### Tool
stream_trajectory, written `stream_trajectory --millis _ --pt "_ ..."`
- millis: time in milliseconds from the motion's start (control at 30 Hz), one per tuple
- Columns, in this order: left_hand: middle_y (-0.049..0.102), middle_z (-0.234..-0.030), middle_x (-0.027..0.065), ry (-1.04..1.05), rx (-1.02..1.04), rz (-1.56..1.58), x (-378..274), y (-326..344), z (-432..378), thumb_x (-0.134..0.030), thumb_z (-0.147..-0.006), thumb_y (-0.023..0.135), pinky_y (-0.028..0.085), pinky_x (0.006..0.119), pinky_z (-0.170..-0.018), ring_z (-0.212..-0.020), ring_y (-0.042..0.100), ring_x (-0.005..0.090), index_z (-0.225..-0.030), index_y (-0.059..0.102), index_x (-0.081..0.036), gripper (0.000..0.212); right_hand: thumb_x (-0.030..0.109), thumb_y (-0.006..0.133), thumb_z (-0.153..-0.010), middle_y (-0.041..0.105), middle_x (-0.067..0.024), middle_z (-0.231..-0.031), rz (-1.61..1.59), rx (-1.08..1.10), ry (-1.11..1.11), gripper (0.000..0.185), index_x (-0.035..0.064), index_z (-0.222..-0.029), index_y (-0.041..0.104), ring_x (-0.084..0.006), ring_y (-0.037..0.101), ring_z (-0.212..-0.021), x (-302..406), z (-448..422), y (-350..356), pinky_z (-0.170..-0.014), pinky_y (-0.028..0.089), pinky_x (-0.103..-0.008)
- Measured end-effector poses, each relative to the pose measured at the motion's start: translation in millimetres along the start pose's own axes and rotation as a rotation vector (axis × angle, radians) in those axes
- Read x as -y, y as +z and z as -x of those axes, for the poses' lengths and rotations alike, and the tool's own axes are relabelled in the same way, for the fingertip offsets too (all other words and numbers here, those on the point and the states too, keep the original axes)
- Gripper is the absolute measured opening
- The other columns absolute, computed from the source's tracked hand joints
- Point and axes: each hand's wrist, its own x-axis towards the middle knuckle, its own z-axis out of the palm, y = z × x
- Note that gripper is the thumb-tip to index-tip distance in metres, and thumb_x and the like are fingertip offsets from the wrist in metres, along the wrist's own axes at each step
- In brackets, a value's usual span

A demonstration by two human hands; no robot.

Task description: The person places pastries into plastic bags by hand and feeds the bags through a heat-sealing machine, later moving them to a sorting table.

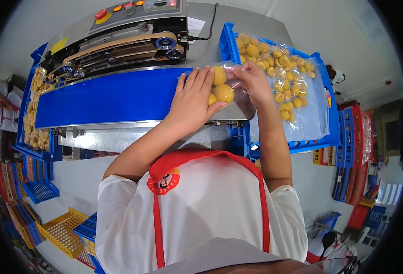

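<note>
A clear plastic bag of round yellow baked pieces (224, 92) lies at the right end of the blue conveyor belt (116, 96). My left hand (190, 99) rests flat with its fingers spread over the left part of the bag, its thumb beside the pieces. My right hand (252, 80) pinches the clear film at the bag's right side. Behind the belt stands a continuous band sealing machine (136, 25) with tan belts on pulleys. To the right, a blue plastic crate (333, 120) holds several bags of similar yellow pieces, close to my right forearm.
Another blue crate (44, 156) with bagged pieces stands at the belt's left end. A red emergency stop button (100, 14) is on the machine, and a black cable (212, 25) runs behind it. A yellow crate (63, 233) and stacked crates (353, 137) stand lower around the sides.
</note>
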Motion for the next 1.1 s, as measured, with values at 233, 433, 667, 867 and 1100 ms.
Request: stream_trajectory --millis 233,433,667,867,1100 --pt "0.033 -0.134 0.0187 0.023 0.012 -0.11 3 -2 -2 -0.043 -0.08 0.055 0.021 0.049 -0.101 -0.124 0.029 0.0349 -0.13 0.031 0.002 0.071 0.009 0.059 -0.081 0.061 -0.0154 -0.095 0.135 0.067 0.005 0.013 0.0046 -0.085 0.047 -0.0162 0.06 -0.081 4 -2 12 -0.068 0.049 -0.0242" --pt "0.051 -0.117 0.018 -0.184 0.151 0.136 11 -14 -45 -0.039 -0.079 0.055 0.036 0.043 -0.091 -0.112 0.046 0.0327 -0.115 0.051 0.001 0.054 0.009 0.055 -0.084 0.059 -0.0183 -0.104 0.147 0.023 0.055 0.01 0.0059 -0.088 0.046 -0.0209 0.061 -0.089 10 17 0 -0.07 0.051 -0.0269" --pt "0.063 -0.076 0.0194 -0.158 0.335 0.265 41 9 -75 -0.039 -0.069 0.061 0.047 0.039 -0.061 -0.069 0.062 0.0302 -0.074 0.065 0.002 0.041 0.008 0.051 -0.087 0.06 -0.0177 -0.1 0.087 0.185 0.085 0.012 0.0089 -0.092 0.041 -0.0223 0.061 -0.088 10 14 -2 -0.066 0.051 -0.0267" --pt "0.062 -0.068 0.0174 -0.279 0.454 0.503 41 -3 -71 -0.04 -0.066 0.066 0.046 0.036 -0.053 -0.057 0.059 0.0264 -0.072 0.064 0.006 0.046 0.009 0.052 -0.086 0.06 -0.0164 -0.1 0.17 0.264 -0.069 0.011 0.0089 -0.091 0.042 -0.0207 0.06 -0.088 19 14 3 -0.064 0.05 -0.0272" --pt "0.061 -0.068 0.0097 -0.503 0.36 1.107 38 19 -63 -0.015 -0.065 0.071 0.047 0.034 -0.046 -0.057 0.058 0.019 -0.079 0.063 0.002 0.023 0.008 0.052 -0.086 0.061 -0.0135 -0.096 0.271 0.242 -0.069 0.01 0.008 -0.089 0.042 -0.0184 0.061 -0.083 33 21 9 -0.062 0.047 -0.0239"
